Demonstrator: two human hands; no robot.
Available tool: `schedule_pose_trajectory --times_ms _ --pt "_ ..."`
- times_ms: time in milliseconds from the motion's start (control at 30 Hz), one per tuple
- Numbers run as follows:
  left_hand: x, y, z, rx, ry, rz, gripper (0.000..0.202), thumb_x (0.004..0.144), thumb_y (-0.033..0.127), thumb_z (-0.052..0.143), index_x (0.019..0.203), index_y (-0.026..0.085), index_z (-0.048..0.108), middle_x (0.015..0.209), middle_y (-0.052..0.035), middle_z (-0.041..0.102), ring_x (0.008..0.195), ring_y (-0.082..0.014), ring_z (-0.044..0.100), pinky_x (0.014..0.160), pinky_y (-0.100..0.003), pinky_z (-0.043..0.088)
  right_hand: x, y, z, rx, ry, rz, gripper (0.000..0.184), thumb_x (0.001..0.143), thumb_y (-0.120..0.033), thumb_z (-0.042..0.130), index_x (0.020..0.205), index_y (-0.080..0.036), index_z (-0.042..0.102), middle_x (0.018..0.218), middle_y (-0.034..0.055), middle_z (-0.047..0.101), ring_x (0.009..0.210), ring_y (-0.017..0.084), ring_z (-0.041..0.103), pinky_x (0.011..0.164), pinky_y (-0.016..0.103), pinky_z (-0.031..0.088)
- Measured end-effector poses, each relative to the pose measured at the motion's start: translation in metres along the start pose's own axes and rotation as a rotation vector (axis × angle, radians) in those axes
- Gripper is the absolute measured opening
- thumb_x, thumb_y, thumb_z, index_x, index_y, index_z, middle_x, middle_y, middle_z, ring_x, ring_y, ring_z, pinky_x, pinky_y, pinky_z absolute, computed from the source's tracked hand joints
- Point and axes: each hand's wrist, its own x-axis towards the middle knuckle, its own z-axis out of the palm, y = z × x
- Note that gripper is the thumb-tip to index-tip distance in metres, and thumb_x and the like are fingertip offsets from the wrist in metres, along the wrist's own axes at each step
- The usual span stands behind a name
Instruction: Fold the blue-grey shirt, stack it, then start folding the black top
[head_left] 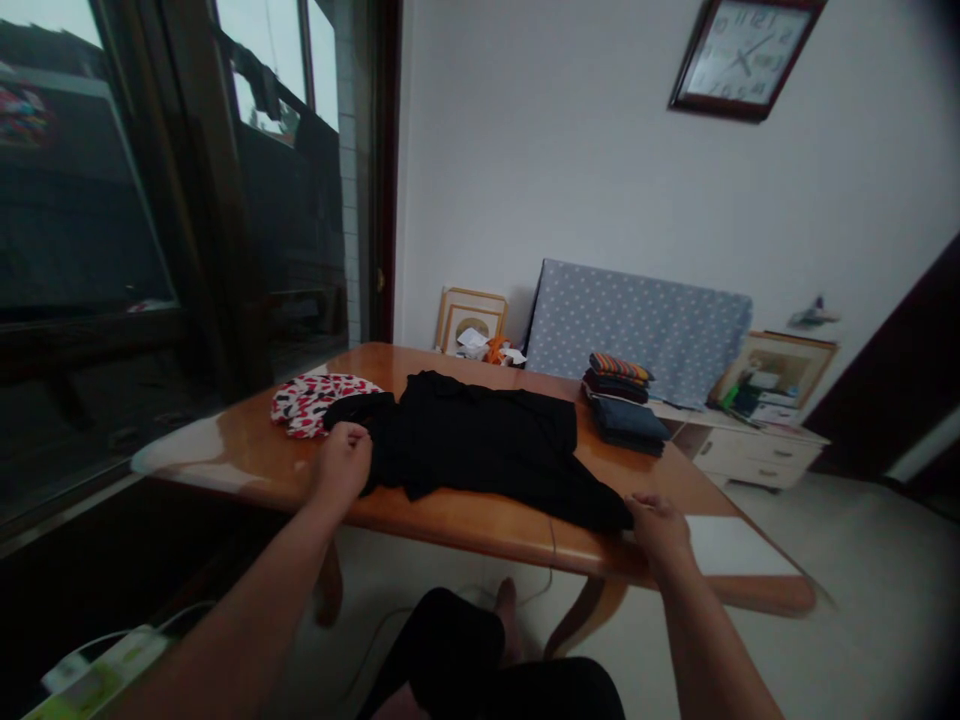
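On the wooden table (465, 515), seen from the head camera, a black garment (480, 440) lies spread flat, its long axis running from the far left down toward the near right corner. The left hand (343, 462) is closed in a loose fist on the garment's left end, fingers curled around a bunch of the cloth. The right hand (660, 525) sits at the opposite, lower right tip of the fabric, at the table's near edge; its fingers look pinched together on that tip, though the grip itself is too dim to be certain. The 2 hands are well apart, 1 at each end, so the cloth stretches between them across the person's front, with both hands about equally close to it.

Just beyond the left hand, touching the garment's far-left end, lies a red, white and black patterned cloth (311, 400). Toward the far right of the table stands a stack of folded clothes (622, 400), near the garment but apart from it. Behind, a dotted blue panel (637, 325) leans on the wall, and a clock (739, 55) hangs above.
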Motion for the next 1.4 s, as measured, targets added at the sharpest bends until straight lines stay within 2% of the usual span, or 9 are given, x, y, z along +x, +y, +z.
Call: schedule_pose_trajectory --times_ms 200,300,467,667,867,1033,1167,1267,1400 --pt "-0.069 0.059 0.04 0.047 -0.634 0.467 0.034 0.089 0.042 0.057 0.117 0.023 0.063 0.114 -0.008 0.069 0.108 -0.0231 0.062 0.092 -0.035 0.048 -0.051 -0.062 0.016 0.459 -0.253 -0.004 0.039 0.068 -0.052 0.071 0.09 -0.019 0.065 0.071 -0.0005 0.063 0.059 0.015 0.056 0.048 0.024 0.039" --pt "-0.093 0.068 0.057 0.167 -0.765 0.598 0.058 0.084 0.045 0.063 0.138 0.027 0.053 0.138 -0.008 0.058 0.129 -0.0275 0.051 0.107 -0.042 0.038 -0.069 -0.098 0.008 0.713 -0.399 -0.07 0.038 0.069 -0.046 0.077 0.093 -0.02 0.064 0.075 -0.0019 0.061 0.059 0.011 0.053 0.047 0.021 0.038" --pt "-0.09 0.05 0.061 0.423 -0.575 0.53 0.059 0.086 0.041 0.06 0.142 0.024 0.05 0.147 -0.0117 0.051 0.137 -0.0318 0.042 0.113 -0.049 0.026 -0.052 -0.113 -0.032 1.02 -0.2 -0.115 0.038 0.067 -0.035 0.083 0.098 -0.021 0.066 0.088 -0.0003 0.063 0.065 0.01 0.054 0.048 0.019 0.04" --pt "-0.054 0.035 0.038 0.538 -0.383 0.337 0.041 0.077 0.014 0.054 0.114 0.025 0.066 0.114 -0.0079 0.07 0.112 -0.0299 0.059 0.103 -0.048 0.035 -0.023 -0.07 -0.04 0.868 0.126 -0.079 0.042 0.07 -0.04 0.078 0.105 -0.019 0.067 0.094 0.0034 0.068 0.071 0.013 0.062 0.056 0.023 0.048" --pt "-0.027 0.045 0.03 0.085 -0.406 0.275 0.041 0.073 0.009 0.048 0.105 0.024 0.068 0.101 -0.0034 0.072 0.099 -0.0224 0.064 0.089 -0.032 0.046 -0.047 -0.053 0.004 0.284 -0.244 -0.19 0.058 0.08 -0.056 0.063 0.123 -0.019 0.064 0.11 0.0112 0.071 0.1 0.027 0.068 0.085 0.039 0.054" --pt "-0.022 0.074 0.03 -0.151 -0.392 0.295 0.026 0.078 0.022 0.051 0.095 0.02 0.071 0.093 -0.0025 0.072 0.09 -0.0219 0.064 0.08 -0.03 0.048 -0.084 -0.061 0.035 -0.308 -0.472 -0.509 0.082 0.076 -0.061 0.066 0.147 -0.024 0.047 0.149 0.0122 0.048 0.138 0.033 0.042 0.11 0.05 0.035" --pt "-0.021 0.103 0.025 -0.271 -0.421 0.287 0.027 0.08 0.03 0.051 0.094 0.017 0.071 0.09 -0.0017 0.072 0.084 -0.0209 0.063 0.076 -0.028 0.048 -0.087 -0.061 0.043 -0.567 -0.413 -0.465 0.068 0.076 -0.047 0.067 0.14 -0.026 0.055 0.152 0.0121 0.044 0.141 0.039 0.036 0.108 0.057 0.031" --pt "-0.011 0.114 0.014 -0.113 -0.392 0.301 0.025 0.08 0.033 0.055 0.095 0.019 0.071 0.088 -0.0019 0.072 0.082 -0.0211 0.063 0.075 -0.028 0.047 -0.067 -0.062 0.037 -0.378 -0.324 -0.377 0.032 0.079 -0.032 0.059 0.106 -0.022 0.073 0.115 0.0116 0.069 0.111 0.032 0.06 0.094 0.044 0.042" --pt "0.016 0.111 -0.003 0.32 -0.209 0.326 0.021 0.08 0.034 0.061 0.097 0.026 0.07 0.091 -0.0038 0.072 0.087 -0.0249 0.063 0.076 -0.032 0.043 -0.035 -0.081 0.017 0.258 -0.181 -0.196 0.033 0.077 -0.046 0.062 0.092 -0.019 0.072 0.08 0.0036 0.069 0.079 0.024 0.062 0.069 0.032 0.045"
